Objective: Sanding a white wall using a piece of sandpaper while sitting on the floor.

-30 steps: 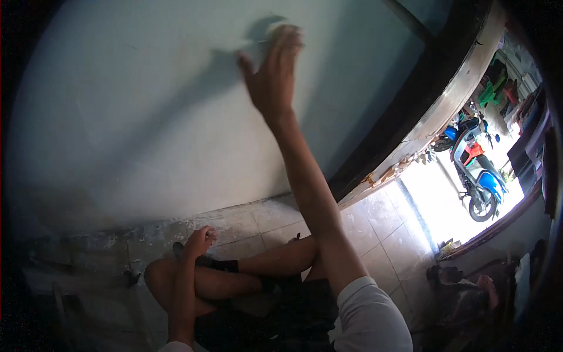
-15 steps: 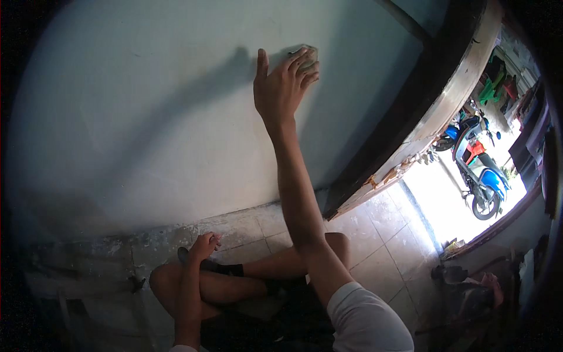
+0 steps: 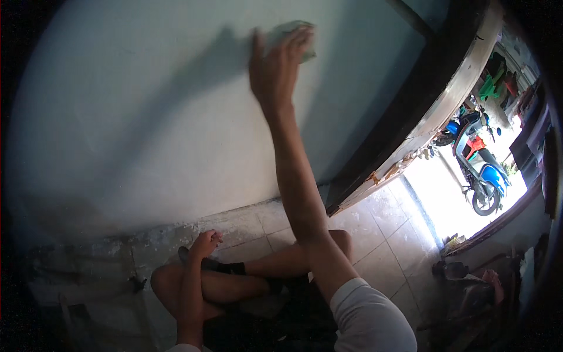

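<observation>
My right hand [image 3: 275,70] is raised against the pale wall [image 3: 164,135], fingers stretched up and thumb apart. Under its fingers it presses a small, thin greenish-grey piece [image 3: 309,54] flat to the wall. Whether that piece is cloth or paper I cannot make out, since the fingers cover most of it and motion blurs it. Down at the lower left, my left hand [image 3: 208,242] hangs loosely over my crossed legs, forearm resting by the knee. Its fingers are slightly bent and apart, and nothing shows in them.
A dark wooden frame [image 3: 404,111] with a lighter, chipped edge borders the wall on the right. Beyond the bright doorway stands a blue motorbike [image 3: 484,170]. Worn floor tiles [image 3: 375,252] run along the wall's foot. Dark clutter [image 3: 469,287] sits at the lower right.
My right hand has slid up the wall with the greenish-grey piece under its fingers, and a little to the left. My left hand stays where it was.
</observation>
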`<state>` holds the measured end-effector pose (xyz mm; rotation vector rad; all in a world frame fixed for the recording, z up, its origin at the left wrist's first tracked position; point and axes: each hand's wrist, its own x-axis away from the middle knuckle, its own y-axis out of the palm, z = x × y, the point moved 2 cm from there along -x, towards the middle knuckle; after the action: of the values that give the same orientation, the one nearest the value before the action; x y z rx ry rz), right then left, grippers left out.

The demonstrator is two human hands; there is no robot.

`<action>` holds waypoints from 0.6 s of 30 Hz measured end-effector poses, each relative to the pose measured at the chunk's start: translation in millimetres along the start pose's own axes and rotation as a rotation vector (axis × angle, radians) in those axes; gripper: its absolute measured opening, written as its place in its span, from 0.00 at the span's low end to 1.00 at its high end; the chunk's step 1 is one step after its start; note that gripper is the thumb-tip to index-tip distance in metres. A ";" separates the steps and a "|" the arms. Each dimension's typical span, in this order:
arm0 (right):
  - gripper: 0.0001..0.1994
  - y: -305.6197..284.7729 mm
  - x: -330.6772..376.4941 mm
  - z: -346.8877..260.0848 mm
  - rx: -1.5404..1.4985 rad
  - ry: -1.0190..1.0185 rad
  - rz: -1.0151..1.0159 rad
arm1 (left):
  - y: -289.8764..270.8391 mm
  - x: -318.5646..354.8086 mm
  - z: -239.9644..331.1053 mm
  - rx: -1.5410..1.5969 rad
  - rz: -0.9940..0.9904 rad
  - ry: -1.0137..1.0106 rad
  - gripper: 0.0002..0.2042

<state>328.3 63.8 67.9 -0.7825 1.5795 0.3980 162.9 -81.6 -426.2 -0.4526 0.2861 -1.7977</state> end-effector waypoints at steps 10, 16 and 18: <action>0.50 -5.4 -7.2 -27.7 -0.049 0.009 -0.023 | -4.0 8.0 19.7 -0.173 0.046 0.172 0.12; 0.55 -17.2 -24.4 -9.0 -0.084 0.025 0.014 | -7.8 4.7 17.2 0.114 0.117 0.139 0.11; 0.52 -11.0 -15.6 -10.1 0.030 -0.142 -0.112 | -5.5 1.3 12.9 0.063 0.099 0.111 0.11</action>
<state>328.5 53.2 86.8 -0.7985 1.3997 0.3406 163.6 -80.8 -412.1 -0.2901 0.3227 -1.7328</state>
